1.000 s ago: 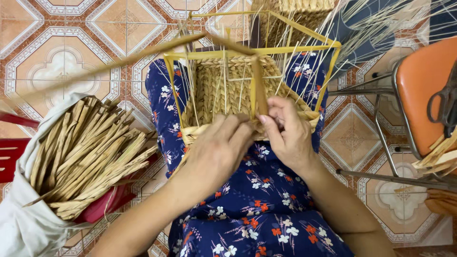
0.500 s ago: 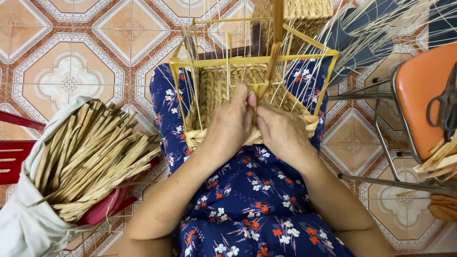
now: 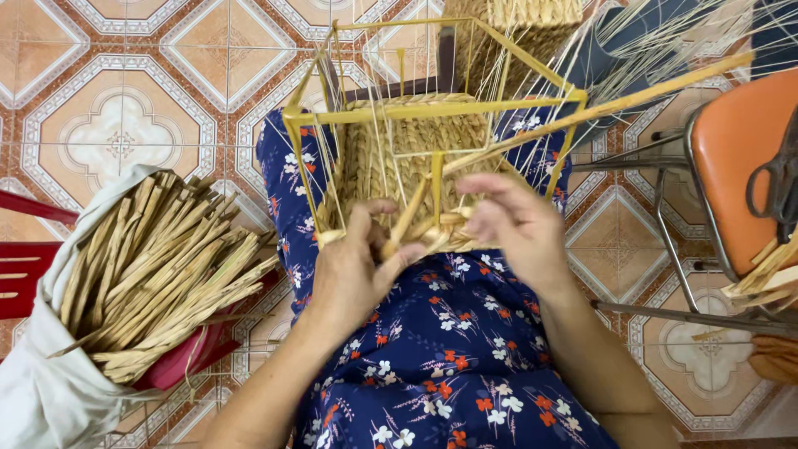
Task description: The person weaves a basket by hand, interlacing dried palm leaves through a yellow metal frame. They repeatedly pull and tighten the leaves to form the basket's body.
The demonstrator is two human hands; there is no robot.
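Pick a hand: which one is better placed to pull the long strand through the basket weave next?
Right, probably. The right hand lies open with its fingers at the long strand, which runs up and right. The left hand is busy pinching the woven edge of the basket, steadying it.

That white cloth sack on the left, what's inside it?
The white cloth sack holds a thick bundle of dried straw-coloured reed strips, their ends fanning out of its mouth. The cloth hides their lower ends and anything beneath them.
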